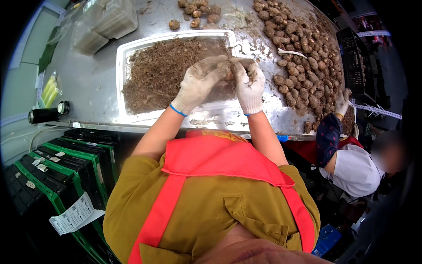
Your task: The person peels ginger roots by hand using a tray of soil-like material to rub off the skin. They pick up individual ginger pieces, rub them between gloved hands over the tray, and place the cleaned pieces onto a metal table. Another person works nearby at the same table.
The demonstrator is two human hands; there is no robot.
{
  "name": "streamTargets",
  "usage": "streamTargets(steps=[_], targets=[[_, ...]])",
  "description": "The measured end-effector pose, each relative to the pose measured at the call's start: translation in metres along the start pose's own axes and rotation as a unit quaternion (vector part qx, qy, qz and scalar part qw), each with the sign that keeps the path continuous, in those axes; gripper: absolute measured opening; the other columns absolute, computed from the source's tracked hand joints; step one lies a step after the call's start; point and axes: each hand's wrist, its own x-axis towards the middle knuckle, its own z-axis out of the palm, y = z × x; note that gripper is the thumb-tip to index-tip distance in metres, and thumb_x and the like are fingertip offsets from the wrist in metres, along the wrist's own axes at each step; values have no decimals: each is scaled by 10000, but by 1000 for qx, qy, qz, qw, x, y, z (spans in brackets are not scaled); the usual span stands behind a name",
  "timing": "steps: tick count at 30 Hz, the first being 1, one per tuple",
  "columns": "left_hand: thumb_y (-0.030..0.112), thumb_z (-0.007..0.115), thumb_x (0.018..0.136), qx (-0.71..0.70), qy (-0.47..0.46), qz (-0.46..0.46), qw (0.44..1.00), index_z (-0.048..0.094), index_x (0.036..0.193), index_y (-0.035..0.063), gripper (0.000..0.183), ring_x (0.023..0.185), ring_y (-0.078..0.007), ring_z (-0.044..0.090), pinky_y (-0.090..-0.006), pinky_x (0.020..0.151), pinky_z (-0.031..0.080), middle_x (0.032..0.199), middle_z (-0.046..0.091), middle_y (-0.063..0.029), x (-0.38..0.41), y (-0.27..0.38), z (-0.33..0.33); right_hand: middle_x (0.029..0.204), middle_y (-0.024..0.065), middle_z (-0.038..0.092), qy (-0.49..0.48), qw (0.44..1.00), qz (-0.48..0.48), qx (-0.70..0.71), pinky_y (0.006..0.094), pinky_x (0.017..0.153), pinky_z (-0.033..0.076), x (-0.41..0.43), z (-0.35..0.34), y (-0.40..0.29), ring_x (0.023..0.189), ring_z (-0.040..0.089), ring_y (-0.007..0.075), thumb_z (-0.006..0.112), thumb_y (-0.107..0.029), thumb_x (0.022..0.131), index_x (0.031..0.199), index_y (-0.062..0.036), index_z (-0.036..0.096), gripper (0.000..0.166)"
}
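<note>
Both my hands wear dirty white knit gloves and meet over the right part of a white plastic tray [145, 116]. Between the fingers of my left hand [197, 84] is a brown, hairy corm, probably a small taro [227, 72]. My right hand [250, 86] grips its other side, with loose fibres clinging to the fingers. Gloves and fibres partly hide the corm. Brown fibrous scrapings [161, 72] cover most of the tray's floor, thinner towards the right.
A large heap of similar corms [306, 66] lies right on the metal table [89, 82], with several more [197, 13] behind the tray. Clear plastic containers [112, 19] and a black bottle [46, 115] stand left. Crates [66, 155] are stacked below. A co-worker's gloved hand [342, 101] touches the heap's right edge.
</note>
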Motion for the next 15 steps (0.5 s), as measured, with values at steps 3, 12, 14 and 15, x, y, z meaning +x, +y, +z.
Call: streamTargets(steps=[3, 12, 14, 15], targets=[[127, 759, 810, 113, -2, 63, 992, 593, 1285, 9, 517, 1186, -160, 559, -325, 1037, 437, 1253, 635, -86, 1, 1, -3, 870, 140, 695, 11, 989, -92, -117, 321, 685, 519, 9, 3, -20, 760, 673, 241, 627, -111, 923, 952, -2, 697, 133], [134, 787, 793, 52, -85, 49, 994, 566, 1298, 30, 561, 1118, -157, 577, -309, 964, 481, 1200, 610, -57, 2, 11, -12, 888, 184, 686, -37, 971, -43, -234, 372, 745, 525, 48, -1, -3, 809, 670, 305, 599, -205, 940, 960, 2, 684, 225], [140, 788, 813, 18, -39, 72, 997, 551, 1322, 25, 573, 1171, -185, 571, -344, 1011, 479, 1279, 593, -79, 4, 6, -9, 1025, 160, 704, -62, 995, 20, -76, 332, 828, 533, 45, -8, -16, 929, 679, 251, 627, -190, 927, 1011, 1, 684, 217], [138, 782, 826, -29, -46, 40, 998, 546, 1324, 26, 563, 1172, -187, 571, -344, 1002, 488, 1273, 595, -81, 5, 5, -12, 1075, 144, 706, -63, 995, 69, 38, 316, 851, 535, 43, -10, -18, 969, 679, 230, 633, -192, 928, 1020, -2, 688, 218]])
